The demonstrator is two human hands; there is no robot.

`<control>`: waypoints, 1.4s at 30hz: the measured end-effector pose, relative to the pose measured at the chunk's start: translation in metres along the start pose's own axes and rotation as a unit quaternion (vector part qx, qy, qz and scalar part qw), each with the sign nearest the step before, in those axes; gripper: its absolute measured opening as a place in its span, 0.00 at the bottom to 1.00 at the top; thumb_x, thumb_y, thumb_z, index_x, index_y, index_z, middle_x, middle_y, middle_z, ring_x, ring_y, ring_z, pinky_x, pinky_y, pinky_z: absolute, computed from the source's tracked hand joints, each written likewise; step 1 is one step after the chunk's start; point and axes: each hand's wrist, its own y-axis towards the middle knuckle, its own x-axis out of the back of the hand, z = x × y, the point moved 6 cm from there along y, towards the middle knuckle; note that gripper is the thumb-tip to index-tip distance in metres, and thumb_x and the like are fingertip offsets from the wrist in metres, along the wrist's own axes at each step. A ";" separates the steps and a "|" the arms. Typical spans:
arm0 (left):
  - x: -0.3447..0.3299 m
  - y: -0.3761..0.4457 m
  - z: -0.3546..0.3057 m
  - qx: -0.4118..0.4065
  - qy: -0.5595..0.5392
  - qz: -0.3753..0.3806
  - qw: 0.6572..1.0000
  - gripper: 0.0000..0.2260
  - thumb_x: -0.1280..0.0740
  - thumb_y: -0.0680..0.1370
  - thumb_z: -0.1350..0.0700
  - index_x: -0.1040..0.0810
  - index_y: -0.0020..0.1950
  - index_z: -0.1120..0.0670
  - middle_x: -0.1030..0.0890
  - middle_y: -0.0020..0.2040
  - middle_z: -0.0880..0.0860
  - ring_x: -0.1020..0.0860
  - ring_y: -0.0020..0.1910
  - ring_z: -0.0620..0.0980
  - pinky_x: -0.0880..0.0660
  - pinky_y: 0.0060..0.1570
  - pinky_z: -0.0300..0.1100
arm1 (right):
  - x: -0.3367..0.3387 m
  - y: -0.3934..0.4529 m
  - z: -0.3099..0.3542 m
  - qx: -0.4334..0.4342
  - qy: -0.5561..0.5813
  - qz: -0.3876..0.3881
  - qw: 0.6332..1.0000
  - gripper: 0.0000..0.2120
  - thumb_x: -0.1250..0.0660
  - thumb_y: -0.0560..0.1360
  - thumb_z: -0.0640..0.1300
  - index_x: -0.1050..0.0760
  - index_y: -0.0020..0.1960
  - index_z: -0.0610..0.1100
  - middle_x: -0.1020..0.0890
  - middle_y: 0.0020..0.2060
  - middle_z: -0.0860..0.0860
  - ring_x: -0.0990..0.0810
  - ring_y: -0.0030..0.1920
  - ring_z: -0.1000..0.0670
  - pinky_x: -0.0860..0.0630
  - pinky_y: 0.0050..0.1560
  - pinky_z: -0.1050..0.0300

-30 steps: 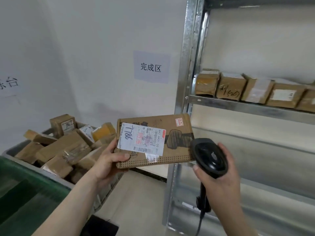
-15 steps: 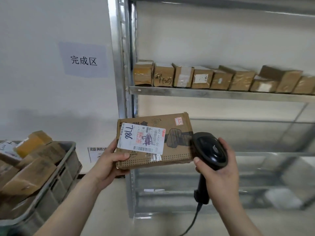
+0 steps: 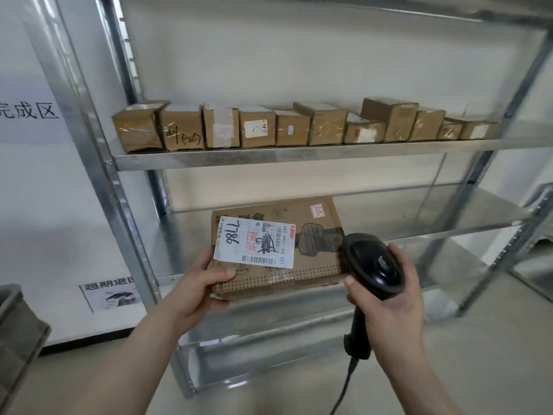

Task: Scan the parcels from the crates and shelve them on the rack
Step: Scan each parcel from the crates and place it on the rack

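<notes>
My left hand (image 3: 196, 287) grips the lower left corner of a flat brown cardboard parcel (image 3: 311, 274), thumb on its face. Its white shipping label (image 3: 254, 242) reads 7786 and faces me. My right hand (image 3: 389, 304) holds a black corded barcode scanner (image 3: 372, 266) by the handle, its head touching the parcel's right edge. Both are in front of the metal rack (image 3: 269, 155), level with its second shelf. A row of several small brown parcels (image 3: 257, 130) stands on the upper shelf.
The rack's left upright (image 3: 98, 163) stands beside a white wall with paper signs (image 3: 27, 112). A grey crate's corner (image 3: 18, 330) shows at the lower left. The lower shelves (image 3: 449, 217) hold nothing I can see. Another rack frame (image 3: 538, 223) stands at the right.
My view has swung right, from the crate of parcels to the rack. Both hands keep their grips, parcel and scanner staying together in front of me.
</notes>
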 end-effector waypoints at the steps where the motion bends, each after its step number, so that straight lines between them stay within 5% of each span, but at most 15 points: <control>1: -0.011 0.007 0.001 0.002 0.011 0.000 1.000 0.41 0.22 0.58 0.49 0.27 0.71 0.44 0.16 0.60 0.55 0.18 0.47 0.53 0.24 0.37 0.44 | 0.011 0.009 -0.003 -0.004 0.001 -0.005 1.000 0.37 0.19 0.62 0.45 0.27 0.66 0.64 0.18 0.58 0.60 0.17 0.60 0.41 0.23 0.64 0.32; 5: -0.064 0.036 0.003 -0.002 0.051 -0.004 0.999 0.44 0.19 0.56 0.40 0.26 0.71 0.43 0.16 0.59 0.53 0.18 0.48 0.51 0.23 0.41 0.47 | 0.057 0.047 -0.012 -0.010 0.008 -0.016 1.000 0.38 0.21 0.60 0.48 0.28 0.68 0.61 0.18 0.56 0.63 0.17 0.59 0.41 0.22 0.63 0.33; 10: -0.130 0.073 0.012 0.016 0.044 -0.018 0.999 0.29 0.28 0.62 0.36 0.21 0.62 0.37 0.15 0.57 0.52 0.21 0.51 0.55 0.25 0.46 0.51 | 0.112 0.103 -0.018 -0.014 0.010 -0.013 1.000 0.37 0.21 0.58 0.53 0.28 0.65 0.66 0.18 0.56 0.62 0.17 0.59 0.42 0.22 0.62 0.33; 16: -0.190 0.109 0.016 0.008 0.049 -0.009 0.999 0.24 0.27 0.62 0.37 0.20 0.58 0.36 0.15 0.55 0.51 0.21 0.50 0.58 0.26 0.45 0.53 | 0.166 0.154 -0.023 -0.016 0.009 0.000 1.000 0.36 0.20 0.69 0.36 0.29 0.69 0.61 0.19 0.52 0.69 0.18 0.60 0.45 0.22 0.63 0.35; 20: -0.217 0.134 0.018 0.000 0.054 -0.003 0.999 0.25 0.27 0.62 0.38 0.20 0.59 0.36 0.15 0.54 0.52 0.21 0.49 0.58 0.26 0.45 0.54 | 0.187 0.174 -0.023 -0.019 -0.008 -0.006 1.000 0.35 0.21 0.63 0.47 0.30 0.62 0.73 0.19 0.55 0.66 0.18 0.60 0.45 0.22 0.63 0.35; 25: -0.246 0.167 0.023 0.001 0.054 0.014 0.998 0.25 0.29 0.61 0.38 0.20 0.58 0.35 0.15 0.56 0.51 0.20 0.47 0.57 0.24 0.43 0.51 | 0.206 0.197 -0.020 -0.001 -0.011 -0.017 1.000 0.36 0.20 0.68 0.39 0.30 0.69 0.62 0.19 0.54 0.68 0.18 0.61 0.46 0.23 0.64 0.35; 30: -0.274 0.201 0.031 0.007 0.042 0.048 0.998 0.26 0.29 0.60 0.37 0.20 0.58 0.35 0.16 0.58 0.52 0.20 0.48 0.56 0.23 0.42 0.51 | 0.220 0.213 -0.020 0.008 -0.031 -0.064 0.997 0.40 0.21 0.58 0.53 0.29 0.69 0.63 0.18 0.57 0.64 0.18 0.61 0.48 0.22 0.64 0.36; 35: -0.303 0.230 0.032 0.015 0.026 0.081 0.996 0.23 0.29 0.59 0.38 0.18 0.54 0.35 0.15 0.57 0.52 0.19 0.50 0.55 0.21 0.42 0.51 | 0.234 0.230 -0.013 0.033 -0.067 -0.105 0.992 0.34 0.20 0.59 0.51 0.28 0.59 0.74 0.18 0.56 0.65 0.17 0.60 0.45 0.22 0.64 0.35; 42: -0.348 0.259 0.035 0.012 0.012 0.117 0.993 0.27 0.29 0.60 0.39 0.20 0.59 0.38 0.16 0.58 0.52 0.19 0.49 0.55 0.24 0.46 0.53 | 0.262 0.254 -0.007 0.055 -0.075 -0.159 0.983 0.38 0.21 0.57 0.55 0.28 0.65 0.66 0.20 0.57 0.66 0.18 0.61 0.45 0.22 0.63 0.34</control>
